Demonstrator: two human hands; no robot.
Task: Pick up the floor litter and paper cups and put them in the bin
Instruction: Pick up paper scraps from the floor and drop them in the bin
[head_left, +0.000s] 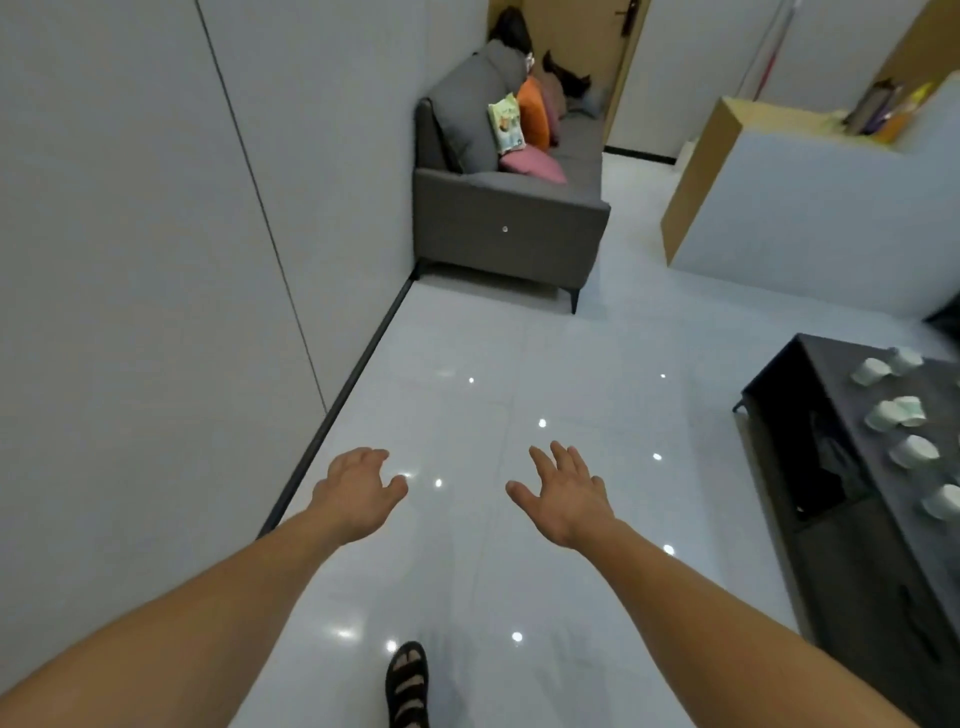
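Two bare arms reach out over the floor (519, 353), and one foot in a black sandal (408, 680) stands between them at the bottom. On the left hand (358, 488) the fingers (371, 457) are loose and bent a little, and they hold nothing. On the right hand (566, 493) the fingers (558, 457) are spread wide, released, and they hold nothing too. Both hands hang in the air above the shiny white floor and are apart from each other. The cups (917, 452) are off to the right, well away from the hands, on top of a dark desk (831, 358). Six of them show, pale and small, and most look tipped on their sides; two pairs lie close together. A grey wall (156, 260) runs along the left side. Far ahead a grey sofa (509, 228) sits against that wall, with a pink cushion (532, 165) and an orange cushion (535, 111) on it.
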